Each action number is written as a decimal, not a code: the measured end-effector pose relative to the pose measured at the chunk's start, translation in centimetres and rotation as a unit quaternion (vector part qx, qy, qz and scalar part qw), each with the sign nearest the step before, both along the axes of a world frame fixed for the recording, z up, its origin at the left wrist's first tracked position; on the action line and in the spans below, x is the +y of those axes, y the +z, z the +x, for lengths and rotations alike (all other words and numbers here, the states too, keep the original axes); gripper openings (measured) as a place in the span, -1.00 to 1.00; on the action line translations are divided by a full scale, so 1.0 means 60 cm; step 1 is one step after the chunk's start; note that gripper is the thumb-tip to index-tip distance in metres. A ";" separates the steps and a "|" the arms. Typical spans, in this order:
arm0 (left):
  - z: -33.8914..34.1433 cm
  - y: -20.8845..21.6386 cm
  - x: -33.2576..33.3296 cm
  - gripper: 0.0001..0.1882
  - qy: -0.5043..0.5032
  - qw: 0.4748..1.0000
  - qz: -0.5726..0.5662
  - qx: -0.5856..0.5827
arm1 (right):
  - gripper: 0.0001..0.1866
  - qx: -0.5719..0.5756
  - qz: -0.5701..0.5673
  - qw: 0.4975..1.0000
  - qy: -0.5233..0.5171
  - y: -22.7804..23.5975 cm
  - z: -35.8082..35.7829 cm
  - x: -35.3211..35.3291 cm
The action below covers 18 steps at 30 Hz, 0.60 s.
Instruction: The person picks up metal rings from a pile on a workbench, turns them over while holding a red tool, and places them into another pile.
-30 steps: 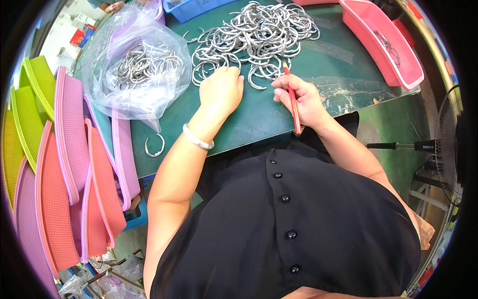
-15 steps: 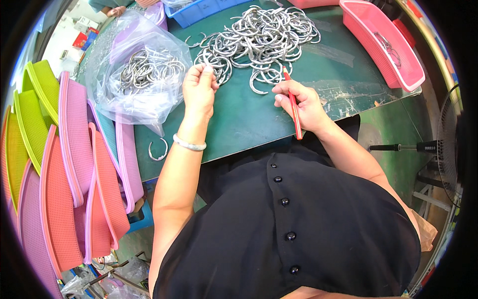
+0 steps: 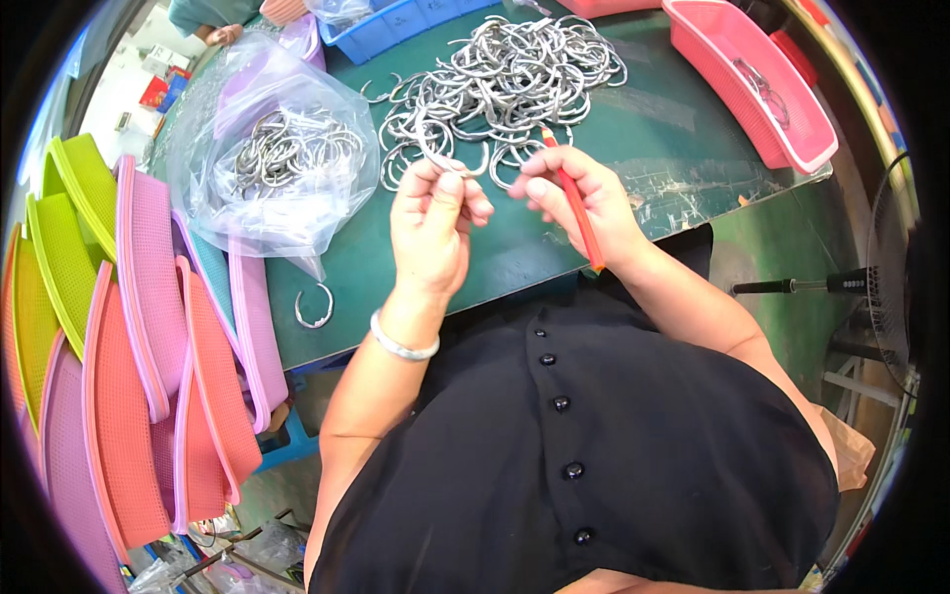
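Observation:
My left hand [image 3: 433,233] pinches an open C-shaped silver bangle [image 3: 426,147] between thumb and fingers, held up over the near side of the pile. My right hand [image 3: 606,213] grips a red pencil [image 3: 581,220], its tip toward the pile and its other end toward me. Behind both hands lies a heap of silver open bangles [image 3: 515,74] on the green table [image 3: 455,287]. To the left, a clear plastic bag [image 3: 317,213] holds more bangles. One single bangle [image 3: 300,305] lies apart near the table's left front edge.
Stacked colourful plastic baskets [image 3: 124,396] crowd the left side. A pink basket [image 3: 727,84] with a few rings stands at the right, and a blue crate [image 3: 396,30] at the back. A fan [image 3: 886,287] is far right. Another person's hand [image 3: 226,36] shows at the far left.
My left hand has moved right and nearer me, lifting a bangle off the pile's edge toward the right hand. My right hand still holds the pencil, with its fingers shifted slightly.

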State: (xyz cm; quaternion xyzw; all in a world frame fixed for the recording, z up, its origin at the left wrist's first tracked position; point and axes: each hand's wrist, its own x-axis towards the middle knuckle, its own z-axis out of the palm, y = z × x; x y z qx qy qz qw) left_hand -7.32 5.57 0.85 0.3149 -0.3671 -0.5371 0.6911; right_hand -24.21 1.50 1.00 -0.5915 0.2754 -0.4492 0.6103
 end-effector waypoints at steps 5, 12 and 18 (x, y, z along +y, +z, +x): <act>-0.028 -0.009 0.024 -0.89 -0.028 0.999 0.009 0.024 | -0.85 -0.048 0.042 0.998 0.016 0.011 0.019 -0.002; -0.023 -0.015 0.052 -0.74 -0.061 0.995 0.065 -0.037 | -0.83 -0.133 0.097 0.986 0.007 0.016 0.015 -0.006; 0.002 -0.006 0.058 -0.70 -0.030 0.996 0.085 -0.025 | -0.78 -0.081 0.078 0.993 0.026 0.010 -0.004 -0.018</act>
